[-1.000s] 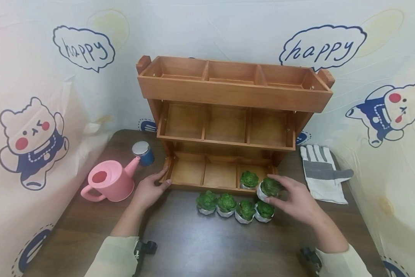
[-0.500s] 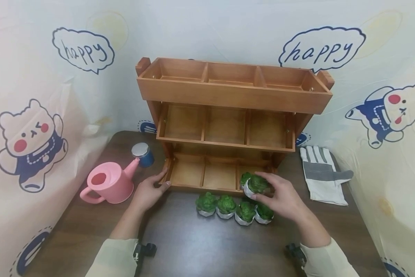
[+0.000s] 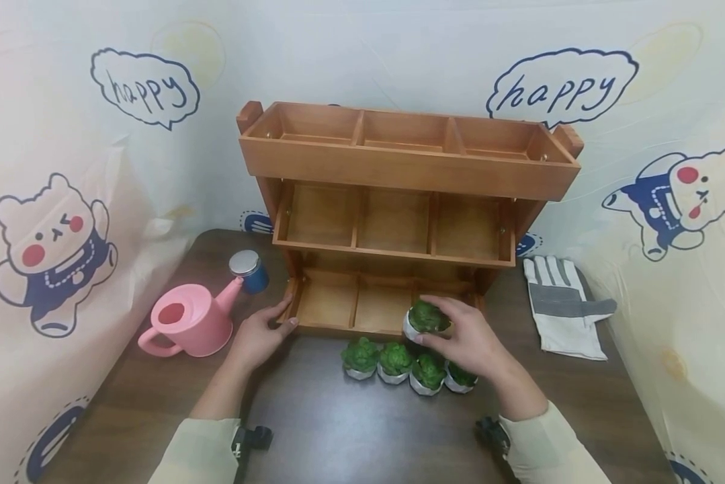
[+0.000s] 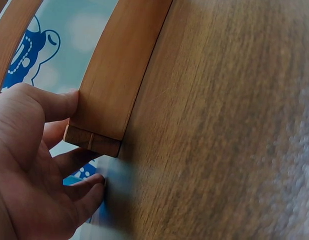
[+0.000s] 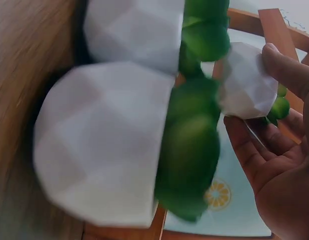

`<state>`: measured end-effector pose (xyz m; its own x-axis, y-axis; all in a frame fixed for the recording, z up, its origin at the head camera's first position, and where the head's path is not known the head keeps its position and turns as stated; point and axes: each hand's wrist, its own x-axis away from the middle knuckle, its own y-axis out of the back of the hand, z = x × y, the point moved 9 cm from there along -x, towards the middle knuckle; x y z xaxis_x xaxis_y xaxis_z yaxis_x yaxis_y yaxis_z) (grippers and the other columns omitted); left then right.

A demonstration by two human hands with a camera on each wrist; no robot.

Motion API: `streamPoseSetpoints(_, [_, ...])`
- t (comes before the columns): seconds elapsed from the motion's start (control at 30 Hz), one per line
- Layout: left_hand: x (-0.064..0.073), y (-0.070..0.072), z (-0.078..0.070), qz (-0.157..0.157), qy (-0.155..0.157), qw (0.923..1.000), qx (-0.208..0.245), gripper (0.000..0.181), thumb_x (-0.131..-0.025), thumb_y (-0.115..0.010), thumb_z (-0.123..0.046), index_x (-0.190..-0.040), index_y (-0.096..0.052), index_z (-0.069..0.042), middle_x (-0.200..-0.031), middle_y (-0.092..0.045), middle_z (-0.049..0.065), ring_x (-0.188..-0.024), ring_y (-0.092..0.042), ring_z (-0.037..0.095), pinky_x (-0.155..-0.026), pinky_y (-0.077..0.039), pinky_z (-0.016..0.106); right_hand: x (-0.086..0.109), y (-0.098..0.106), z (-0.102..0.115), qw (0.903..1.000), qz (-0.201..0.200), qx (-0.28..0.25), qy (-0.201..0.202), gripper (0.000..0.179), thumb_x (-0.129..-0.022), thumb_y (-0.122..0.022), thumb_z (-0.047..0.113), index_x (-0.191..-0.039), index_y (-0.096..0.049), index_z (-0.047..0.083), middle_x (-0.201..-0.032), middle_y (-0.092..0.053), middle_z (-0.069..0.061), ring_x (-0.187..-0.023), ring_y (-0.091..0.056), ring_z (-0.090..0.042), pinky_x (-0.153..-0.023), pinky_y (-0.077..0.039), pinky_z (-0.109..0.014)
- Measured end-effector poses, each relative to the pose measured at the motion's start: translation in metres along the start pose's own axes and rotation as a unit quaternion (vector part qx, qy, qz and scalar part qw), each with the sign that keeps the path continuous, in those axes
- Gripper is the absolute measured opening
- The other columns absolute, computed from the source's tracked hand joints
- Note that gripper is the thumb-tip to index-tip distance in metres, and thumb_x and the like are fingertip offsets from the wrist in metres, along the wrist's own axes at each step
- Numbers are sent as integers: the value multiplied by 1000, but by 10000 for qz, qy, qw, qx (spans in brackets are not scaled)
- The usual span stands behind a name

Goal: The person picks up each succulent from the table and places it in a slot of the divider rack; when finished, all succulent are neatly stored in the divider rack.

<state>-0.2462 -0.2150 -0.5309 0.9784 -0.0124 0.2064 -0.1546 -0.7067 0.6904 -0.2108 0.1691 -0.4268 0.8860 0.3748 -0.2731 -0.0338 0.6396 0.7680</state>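
My right hand (image 3: pixel 470 341) pinches a small potted succulent (image 3: pixel 427 317) between thumb and fingers, above the front edge of the bottom tier of a wooden three-tier planter stand (image 3: pixel 410 166). In the right wrist view its white faceted pot (image 5: pixel 248 82) is tilted in the grasp. My left hand (image 3: pixel 261 339) grips the left end of that bottom tier; the left wrist view has the thumb on the front board (image 4: pixel 107 85) and fingers round the end. Several more potted succulents (image 3: pixel 394 360) stand in a row before the stand, the rightmost partly covered by my right hand.
At the left stand a pink watering can (image 3: pixel 195 321) and a blue can with a silver lid (image 3: pixel 250 270). A white and grey glove (image 3: pixel 563 306) lies at the right. Each tier is split into three compartments. A printed cloth (image 3: pixel 362 54) hangs behind.
My right hand has carried the held succulent leftward along the bottom tier, passing in front of the one in the right compartment, which is now hidden. My left hand stays on the stand.
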Motion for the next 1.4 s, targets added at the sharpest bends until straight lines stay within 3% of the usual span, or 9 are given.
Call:
streamPoseSetpoints(0.33, [-2,-1,-2,14,-30,10000,-26,65,-99,-65,-51,-158,-43,-36,-159,-44,19,-146,-40,46,-111,-33,74,-15,-17,10,9996,184,-144,-154,68,-84,-88,34,-144,-60,20,-136,-67,-6,-120,-66,-25,-101,-55,-48])
streamPoseSetpoints(0.77, [-3,1,-1,-25,-94,9999,-70,64,-100,-65,-49,-158,-43,-34,-159,-45,19,-146,-40,46,-112,-32,73,-31,-36,12,9986,304,-4,-435,68,-85,-86,39,-145,-60,19,-137,-66,-7,-117,-66,-24,-100,-55,-46])
streamPoseSetpoints(1.07, [-2,1,-1,28,26,10000,-23,64,-100,-65,-48,-158,-44,-34,-159,-44,18,-146,-40,46,-112,-32,73,-45,-48,19,9964,484,-189,-665,68,-86,-85,35,-146,-58,18,-136,-65,-5,-101,-65,-20,-87,-57,-41])
streamPoseSetpoints(1.27, [-2,-1,1,60,33,10000,-14,65,-99,-65,-49,-158,-43,-35,-159,-44,18,-146,-39,46,-111,-32,74,-54,-56,23,9968,545,-157,-560,67,-85,-85,31,-146,-59,18,-142,-63,-6,-121,-63,-23,-101,-54,-45])
streamPoseSetpoints(1.4, [-4,0,2,59,30,10000,-36,66,-99,-66,-50,-159,-42,-36,-159,-44,18,-146,-39,47,-111,-32,74,-62,-61,25,9968,613,-186,-476,67,-84,-85,28,-145,-60,15,-142,-63,-6,-123,-62,-23,-103,-53,-45])
